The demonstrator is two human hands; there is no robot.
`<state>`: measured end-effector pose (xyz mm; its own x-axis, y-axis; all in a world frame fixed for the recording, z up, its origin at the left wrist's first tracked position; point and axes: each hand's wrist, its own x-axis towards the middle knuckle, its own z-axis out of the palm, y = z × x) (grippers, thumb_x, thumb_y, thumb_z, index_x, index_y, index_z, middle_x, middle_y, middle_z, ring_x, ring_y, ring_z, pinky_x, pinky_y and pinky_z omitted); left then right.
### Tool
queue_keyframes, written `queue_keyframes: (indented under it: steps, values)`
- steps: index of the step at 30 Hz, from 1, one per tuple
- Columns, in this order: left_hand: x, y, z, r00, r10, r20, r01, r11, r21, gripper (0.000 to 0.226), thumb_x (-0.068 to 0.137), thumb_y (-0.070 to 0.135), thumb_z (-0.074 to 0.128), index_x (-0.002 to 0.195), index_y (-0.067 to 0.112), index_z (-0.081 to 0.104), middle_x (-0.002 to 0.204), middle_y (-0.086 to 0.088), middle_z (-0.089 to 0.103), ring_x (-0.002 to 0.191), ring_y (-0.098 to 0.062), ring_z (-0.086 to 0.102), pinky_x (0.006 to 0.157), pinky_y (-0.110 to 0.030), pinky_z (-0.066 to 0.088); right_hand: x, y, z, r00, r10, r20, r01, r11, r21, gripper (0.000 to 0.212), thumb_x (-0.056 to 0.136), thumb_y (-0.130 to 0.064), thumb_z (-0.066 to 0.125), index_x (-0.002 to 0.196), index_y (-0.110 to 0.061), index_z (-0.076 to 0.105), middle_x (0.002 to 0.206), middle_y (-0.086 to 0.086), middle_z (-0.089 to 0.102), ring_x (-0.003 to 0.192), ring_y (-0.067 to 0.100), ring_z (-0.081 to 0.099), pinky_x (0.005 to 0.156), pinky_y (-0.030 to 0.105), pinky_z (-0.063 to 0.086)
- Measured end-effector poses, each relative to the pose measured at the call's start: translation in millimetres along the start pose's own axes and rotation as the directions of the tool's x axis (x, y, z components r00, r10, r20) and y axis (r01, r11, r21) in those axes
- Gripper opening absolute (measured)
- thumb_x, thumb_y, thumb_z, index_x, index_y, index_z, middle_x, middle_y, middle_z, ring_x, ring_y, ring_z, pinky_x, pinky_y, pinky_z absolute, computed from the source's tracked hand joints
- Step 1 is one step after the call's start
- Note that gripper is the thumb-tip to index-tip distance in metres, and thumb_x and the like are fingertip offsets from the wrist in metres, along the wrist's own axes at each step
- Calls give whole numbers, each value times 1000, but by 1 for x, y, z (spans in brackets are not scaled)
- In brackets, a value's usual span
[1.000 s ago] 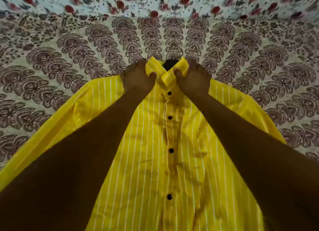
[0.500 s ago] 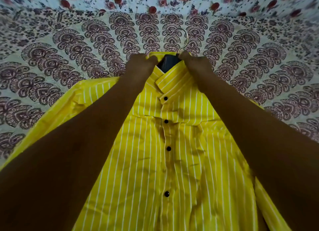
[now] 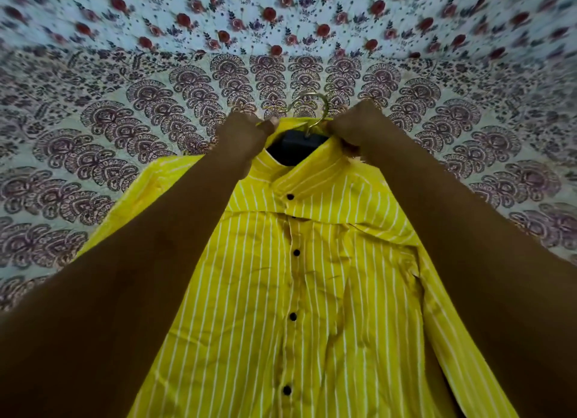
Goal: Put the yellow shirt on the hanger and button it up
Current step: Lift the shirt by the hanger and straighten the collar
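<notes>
Evidently at the collar-setting stage. Yellow shirt (image 3: 312,293) lay front-up on the patterned bedspread (image 3: 93,168), placket closed down the black buttons (image 3: 296,252) visible. Hanger (image 3: 299,143) sat inside the neck, dark body showing in the collar opening, metal hook (image 3: 315,108) projecting past it. Left hand (image 3: 240,133) pinched the left collar edge; right hand (image 3: 356,130) gripped the right collar edge beside the hook. Judged: both grips at the collar serve to seat the neckline squarely on the hanger. Top collar button state: could not tell.
</notes>
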<state>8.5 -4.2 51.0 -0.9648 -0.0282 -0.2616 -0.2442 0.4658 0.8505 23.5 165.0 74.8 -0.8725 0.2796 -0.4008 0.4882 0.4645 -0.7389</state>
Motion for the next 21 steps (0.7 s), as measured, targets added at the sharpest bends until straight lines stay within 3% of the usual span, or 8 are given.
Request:
queue_keyframes:
  steps: [3,5,9,12,16,18,19,21]
  values:
    - [-6,-1,-2,993,-115,-1,112,971,-212,31,84,25,67,62,14,48,67,-5,44,79,-18,43,69,-28,35,-10,10,-5,952,157,263,-221,947,234,32,90,-17,56,61,-16,42,48,0,38,45,10,33,34,11,29]
    - [-7,2,-4,981,-194,1,187,944,-270,28,82,20,70,67,12,47,68,-5,45,72,-17,45,67,-27,37,-12,17,-8,905,209,369,-335,887,319,32,93,-20,48,62,-17,45,44,-3,42,48,10,34,39,12,30]
    - [-3,4,-9,956,-293,21,283,899,-335,22,77,19,74,85,9,55,64,-6,50,61,-20,52,61,-28,44,-15,17,-9,900,232,368,-385,819,425,27,91,-17,43,68,-12,55,66,2,52,64,17,48,66,25,40]
    - [-2,3,-13,964,-254,72,263,895,-360,22,81,14,69,66,13,53,44,0,52,33,-7,47,43,-17,40,-20,13,-9,934,235,270,-333,847,414,24,90,-15,46,67,-13,53,68,1,50,62,15,48,61,24,40]
    - [-2,-10,-19,1000,-13,-9,12,994,-108,21,79,11,69,62,19,59,41,13,57,35,4,48,38,-10,37,-25,22,-11,992,116,41,-123,944,305,19,83,-7,54,66,-13,49,67,3,49,58,14,47,52,24,43]
    - [-6,-17,-23,991,119,-58,-109,983,150,11,77,16,70,67,16,65,56,14,67,55,3,60,54,-16,47,-26,33,-9,999,43,-33,-38,989,145,15,80,-12,59,69,-14,50,69,3,51,59,13,50,48,19,46]
    - [-9,-18,-26,978,191,-78,-161,944,288,9,76,20,70,74,11,69,74,6,73,74,-8,66,68,-22,50,-26,37,-6,997,15,-72,-9,997,76,11,76,-19,62,74,-12,53,72,5,53,61,16,52,50,19,48]
    - [-19,-19,-30,952,294,-86,-215,842,496,21,78,25,69,85,6,70,96,-15,69,95,-29,63,80,-33,46,-25,43,0,984,8,-177,-16,999,-43,41,61,-35,59,87,-3,61,82,15,61,73,27,60,68,32,53]
